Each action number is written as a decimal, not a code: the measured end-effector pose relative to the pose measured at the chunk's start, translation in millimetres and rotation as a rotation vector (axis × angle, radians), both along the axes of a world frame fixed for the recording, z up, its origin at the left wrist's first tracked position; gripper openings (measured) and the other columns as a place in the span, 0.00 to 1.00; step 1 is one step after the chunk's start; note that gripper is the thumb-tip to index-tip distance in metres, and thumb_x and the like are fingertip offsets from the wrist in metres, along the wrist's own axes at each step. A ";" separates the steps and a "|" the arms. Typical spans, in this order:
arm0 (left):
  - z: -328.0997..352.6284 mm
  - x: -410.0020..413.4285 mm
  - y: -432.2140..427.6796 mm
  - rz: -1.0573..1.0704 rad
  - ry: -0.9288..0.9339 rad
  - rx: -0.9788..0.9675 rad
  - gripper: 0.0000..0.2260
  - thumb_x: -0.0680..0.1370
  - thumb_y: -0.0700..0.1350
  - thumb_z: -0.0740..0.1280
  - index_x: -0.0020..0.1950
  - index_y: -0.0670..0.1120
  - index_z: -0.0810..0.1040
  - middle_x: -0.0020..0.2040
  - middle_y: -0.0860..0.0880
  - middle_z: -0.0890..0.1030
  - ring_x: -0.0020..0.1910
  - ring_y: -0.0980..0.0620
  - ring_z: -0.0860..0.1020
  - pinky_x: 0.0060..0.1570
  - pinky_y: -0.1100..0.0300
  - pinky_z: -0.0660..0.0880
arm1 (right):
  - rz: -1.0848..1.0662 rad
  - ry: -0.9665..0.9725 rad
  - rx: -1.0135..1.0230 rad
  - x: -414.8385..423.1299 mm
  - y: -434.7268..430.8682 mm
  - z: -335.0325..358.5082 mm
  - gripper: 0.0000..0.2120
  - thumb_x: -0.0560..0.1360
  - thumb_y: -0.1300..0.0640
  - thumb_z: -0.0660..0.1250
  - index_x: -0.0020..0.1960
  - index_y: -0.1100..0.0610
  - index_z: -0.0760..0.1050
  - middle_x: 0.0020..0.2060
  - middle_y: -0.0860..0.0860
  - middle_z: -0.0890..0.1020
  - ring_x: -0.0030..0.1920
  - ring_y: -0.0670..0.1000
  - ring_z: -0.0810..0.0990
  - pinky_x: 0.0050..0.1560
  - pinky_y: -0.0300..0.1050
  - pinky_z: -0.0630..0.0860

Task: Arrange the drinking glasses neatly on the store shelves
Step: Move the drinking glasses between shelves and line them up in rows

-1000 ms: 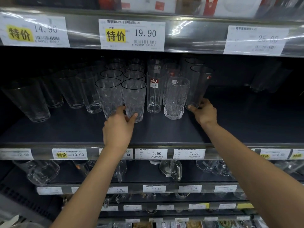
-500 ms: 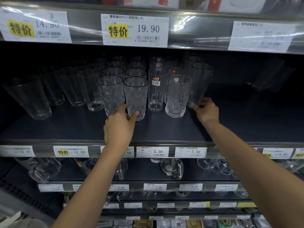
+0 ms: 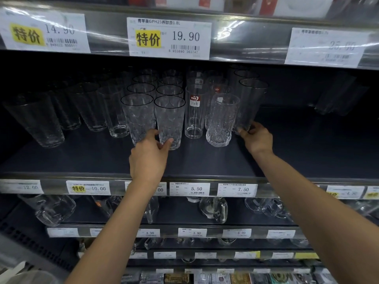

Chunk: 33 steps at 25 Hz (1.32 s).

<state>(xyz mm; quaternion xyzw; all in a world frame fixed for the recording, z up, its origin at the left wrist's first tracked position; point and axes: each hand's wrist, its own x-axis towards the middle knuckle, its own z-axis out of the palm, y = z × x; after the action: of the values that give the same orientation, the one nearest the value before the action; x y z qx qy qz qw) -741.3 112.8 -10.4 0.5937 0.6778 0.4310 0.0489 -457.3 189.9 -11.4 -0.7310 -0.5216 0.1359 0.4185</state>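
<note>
Nearest me, the left hand (image 3: 149, 158) reaches onto the shelf (image 3: 307, 152), its grip narrow, with thumb and fingers pinching the foot of the front faceted glass (image 3: 169, 119). The right hand (image 3: 257, 140) has its grip curled round the base of a tall smooth glass (image 3: 251, 103), just beside the ribbed glass (image 3: 222, 119). The person looks to be straightening the front line. Next, I'd judge, each held glass needs a gentle slide square with the rows (image 3: 155, 85) behind.

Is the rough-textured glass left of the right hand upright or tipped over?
Upright: the rough-textured glass stands on its base on the dark shelf, open rim facing up.
</note>
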 end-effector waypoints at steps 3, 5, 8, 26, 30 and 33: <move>0.1 -0.8 0.1 -0.001 -0.022 -0.005 0.20 0.78 0.56 0.70 0.64 0.45 0.75 0.48 0.48 0.86 0.51 0.41 0.82 0.48 0.50 0.77 | -0.005 0.054 -0.024 -1.2 -3.6 3.8 0.25 0.75 0.46 0.71 0.67 0.59 0.74 0.53 0.56 0.83 0.57 0.57 0.80 0.50 0.42 0.71; 2.1 -2.0 0.9 -0.008 -0.053 -0.023 0.17 0.77 0.53 0.71 0.60 0.44 0.76 0.48 0.48 0.85 0.50 0.42 0.82 0.45 0.55 0.73 | 0.000 0.112 -0.045 -2.9 -9.8 8.8 0.26 0.74 0.47 0.73 0.66 0.60 0.73 0.52 0.55 0.82 0.58 0.56 0.80 0.51 0.42 0.72; 5.9 -9.2 2.6 -0.043 -0.105 -0.090 0.12 0.77 0.49 0.72 0.54 0.43 0.76 0.48 0.47 0.83 0.48 0.43 0.81 0.44 0.58 0.70 | -0.005 0.159 -0.102 -5.4 -28.2 20.3 0.25 0.74 0.49 0.74 0.65 0.61 0.75 0.57 0.56 0.82 0.60 0.56 0.79 0.55 0.43 0.73; -3.4 59.1 -114.6 -1.228 -0.501 -0.398 0.04 0.79 0.44 0.69 0.49 0.53 0.82 0.48 0.54 0.85 0.51 0.57 0.82 0.53 0.63 0.76 | -0.475 0.422 0.190 -60.6 -380.4 16.7 0.12 0.76 0.54 0.71 0.59 0.49 0.81 0.50 0.41 0.85 0.50 0.36 0.82 0.45 0.27 0.75; -20.2 121.8 -156.4 -1.385 -0.483 -0.538 0.03 0.79 0.43 0.70 0.49 0.52 0.82 0.47 0.53 0.85 0.50 0.56 0.82 0.55 0.57 0.79 | -0.660 0.415 0.216 -49.5 -443.7 3.8 0.08 0.75 0.54 0.72 0.54 0.45 0.81 0.48 0.42 0.86 0.49 0.37 0.83 0.45 0.29 0.75; -27.0 170.9 -185.1 -1.473 -0.472 -0.616 0.03 0.78 0.43 0.70 0.49 0.51 0.82 0.48 0.52 0.85 0.51 0.54 0.83 0.56 0.54 0.79 | -0.750 0.420 0.231 -24.0 -476.5 -6.4 0.09 0.75 0.53 0.72 0.54 0.44 0.81 0.49 0.42 0.86 0.51 0.37 0.82 0.47 0.29 0.75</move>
<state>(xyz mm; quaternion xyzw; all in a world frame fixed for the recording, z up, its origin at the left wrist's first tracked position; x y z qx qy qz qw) -570.5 -72.3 -37.4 0.7393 0.1755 0.1969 0.6195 -481.3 -286.6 -17.8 -0.7746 -0.1357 0.0612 0.6146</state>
